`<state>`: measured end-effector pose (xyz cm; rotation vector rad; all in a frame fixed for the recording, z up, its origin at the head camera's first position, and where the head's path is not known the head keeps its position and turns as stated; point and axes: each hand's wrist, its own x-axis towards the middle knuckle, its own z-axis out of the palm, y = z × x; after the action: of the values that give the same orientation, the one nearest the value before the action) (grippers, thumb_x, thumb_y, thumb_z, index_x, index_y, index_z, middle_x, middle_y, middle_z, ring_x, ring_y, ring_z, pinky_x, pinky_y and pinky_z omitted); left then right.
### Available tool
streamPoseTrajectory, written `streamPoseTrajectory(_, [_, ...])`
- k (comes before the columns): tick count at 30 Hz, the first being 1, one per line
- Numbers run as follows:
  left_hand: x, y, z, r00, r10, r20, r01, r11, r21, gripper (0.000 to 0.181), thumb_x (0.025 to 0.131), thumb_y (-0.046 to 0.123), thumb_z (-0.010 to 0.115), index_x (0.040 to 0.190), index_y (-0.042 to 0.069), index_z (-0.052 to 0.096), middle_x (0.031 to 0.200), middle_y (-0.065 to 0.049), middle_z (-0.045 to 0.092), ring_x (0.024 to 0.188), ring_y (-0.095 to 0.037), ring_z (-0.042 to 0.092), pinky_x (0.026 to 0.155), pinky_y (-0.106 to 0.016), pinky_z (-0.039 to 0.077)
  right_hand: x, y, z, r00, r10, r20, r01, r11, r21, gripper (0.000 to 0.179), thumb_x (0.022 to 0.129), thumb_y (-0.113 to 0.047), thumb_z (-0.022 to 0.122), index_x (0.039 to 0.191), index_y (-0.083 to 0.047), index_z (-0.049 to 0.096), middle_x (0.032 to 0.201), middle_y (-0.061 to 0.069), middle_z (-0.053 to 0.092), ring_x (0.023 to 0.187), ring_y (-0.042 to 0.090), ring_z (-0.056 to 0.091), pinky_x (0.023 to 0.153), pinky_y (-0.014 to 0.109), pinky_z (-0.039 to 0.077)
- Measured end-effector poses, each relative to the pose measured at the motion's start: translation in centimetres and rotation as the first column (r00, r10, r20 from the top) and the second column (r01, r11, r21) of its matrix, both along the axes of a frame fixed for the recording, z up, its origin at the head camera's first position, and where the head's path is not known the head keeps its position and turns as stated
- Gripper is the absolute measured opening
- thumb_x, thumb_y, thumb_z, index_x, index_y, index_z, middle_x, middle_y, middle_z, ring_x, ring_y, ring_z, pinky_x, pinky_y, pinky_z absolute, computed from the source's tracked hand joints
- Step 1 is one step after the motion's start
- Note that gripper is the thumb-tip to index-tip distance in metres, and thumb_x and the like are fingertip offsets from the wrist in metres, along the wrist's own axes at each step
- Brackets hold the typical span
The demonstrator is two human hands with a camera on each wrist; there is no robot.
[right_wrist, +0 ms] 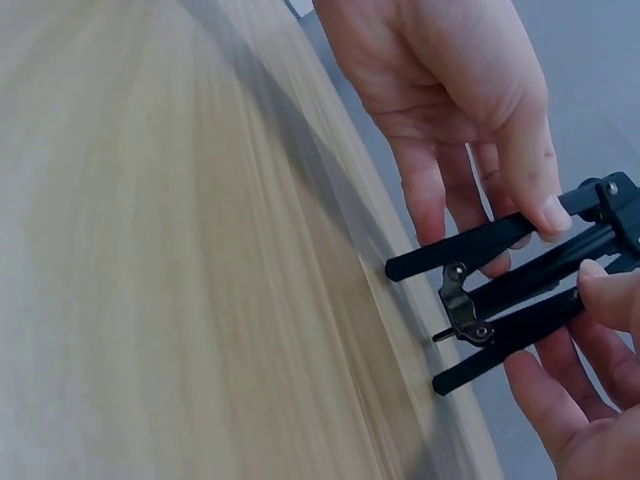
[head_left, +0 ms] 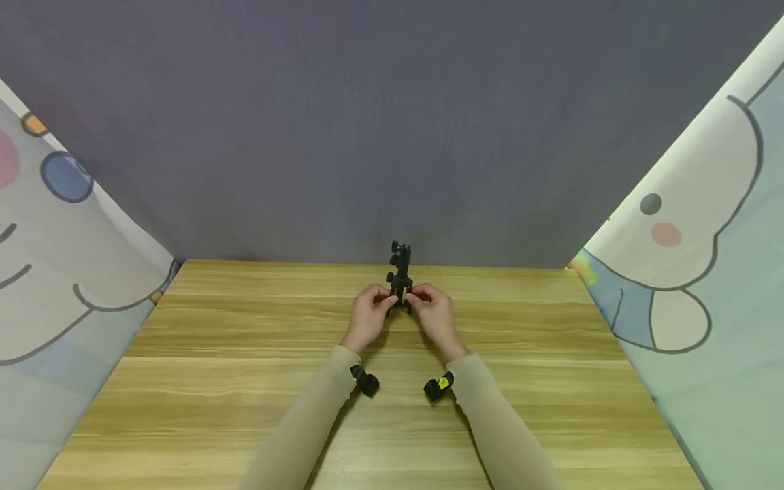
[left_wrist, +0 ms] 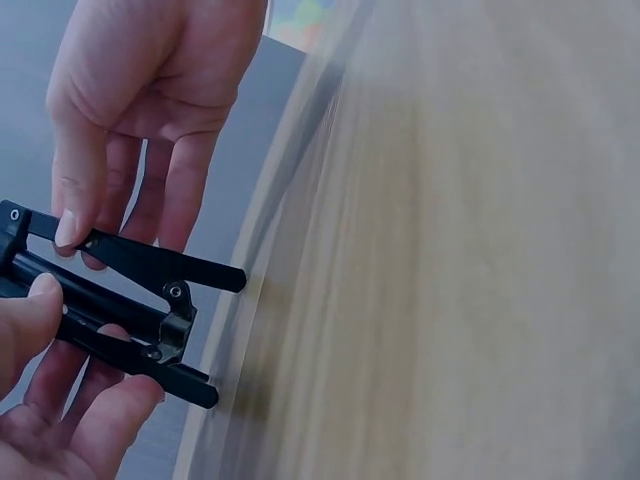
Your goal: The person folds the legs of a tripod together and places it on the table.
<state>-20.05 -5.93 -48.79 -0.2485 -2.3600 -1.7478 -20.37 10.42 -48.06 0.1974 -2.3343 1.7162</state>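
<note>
A small black tripod [head_left: 401, 271] stands near the far edge of the table, its head with knobs upward and legs partly spread. My left hand [head_left: 366, 314] pinches one leg between thumb and fingers. On the other side, my right hand [head_left: 436, 318] pinches another leg [left_wrist: 150, 262] the same way. In the left wrist view a metal brace [left_wrist: 178, 330] links the legs near the centre tube. The right wrist view shows the leg tips [right_wrist: 405, 268] pointing toward the tabletop; whether every tip touches it I cannot tell.
The wooden table [head_left: 233, 381] ends at a dark grey wall panel [head_left: 392, 122] just behind the tripod. Cartoon-printed sheets [head_left: 680, 224] flank both sides. Each sleeve cuff carries a small black wrist camera [head_left: 367, 382].
</note>
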Motion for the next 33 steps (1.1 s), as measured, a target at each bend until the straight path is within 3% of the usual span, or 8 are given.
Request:
streamPoseTrajectory(11, [0.0,-0.1,0.3,0.999,-0.037,-0.027,0.036,0.998,-0.045,0.010,0.094,0.003,0.068,0.099,-0.005,0.070,0.101,-0.013,0.066,0.098,-0.027,0.064,0.079,-0.038,0.055,0.2,1.4,-0.1,0.994,0.094,0.049,-0.092,0.995,-0.044,0.015,0.090,-0.004,0.074,0.105,0.000,0.074,0.102,0.011,0.072,0.098,0.027,0.067,0.077,0.030,0.057])
streamPoseTrajectory(18, [0.0,-0.3,0.3,0.999,-0.037,-0.026,0.034,0.994,-0.101,0.010,0.097,0.008,0.064,0.100,0.003,0.072,0.099,-0.005,0.067,0.095,-0.021,0.064,0.079,-0.036,0.054,0.8,2.7,0.0,0.986,0.137,0.092,-0.130,0.989,-0.073,0.021,0.091,-0.006,0.073,0.111,0.001,0.073,0.109,0.013,0.072,0.105,0.026,0.065,0.085,0.025,0.051])
streamPoseTrajectory(25, [0.0,-0.9,0.6,0.997,-0.076,0.017,0.078,0.988,-0.136,0.017,0.101,0.003,0.056,0.111,0.000,0.070,0.105,-0.009,0.069,0.094,-0.023,0.064,0.076,-0.035,0.053,2.7,3.6,2.7,0.981,0.166,0.098,-0.162,0.986,-0.050,0.024,0.093,0.002,0.068,0.115,0.012,0.067,0.112,0.023,0.069,0.106,0.033,0.064,0.086,0.022,0.050])
streamPoseTrajectory(28, [0.0,-1.3,0.6,0.995,-0.093,0.037,0.097,0.986,-0.135,0.020,0.102,-0.002,0.053,0.109,0.000,0.071,0.103,-0.012,0.069,0.085,-0.023,0.062,0.069,-0.034,0.050,3.4,3.7,3.8,0.980,0.177,0.093,-0.174,0.984,-0.037,0.024,0.093,0.002,0.068,0.114,0.013,0.067,0.112,0.025,0.068,0.103,0.031,0.065,0.085,0.022,0.051])
streamPoseTrajectory(33, [0.4,-1.9,0.5,0.990,-0.124,0.062,0.131,0.984,-0.119,0.022,0.103,-0.001,0.051,0.113,0.001,0.070,0.105,-0.011,0.070,0.091,-0.022,0.065,0.071,-0.035,0.050,3.5,4.0,4.0,0.980,0.172,0.103,-0.168,0.985,-0.043,0.022,0.093,0.003,0.067,0.114,0.011,0.068,0.114,0.026,0.067,0.102,0.027,0.066,0.082,0.023,0.053])
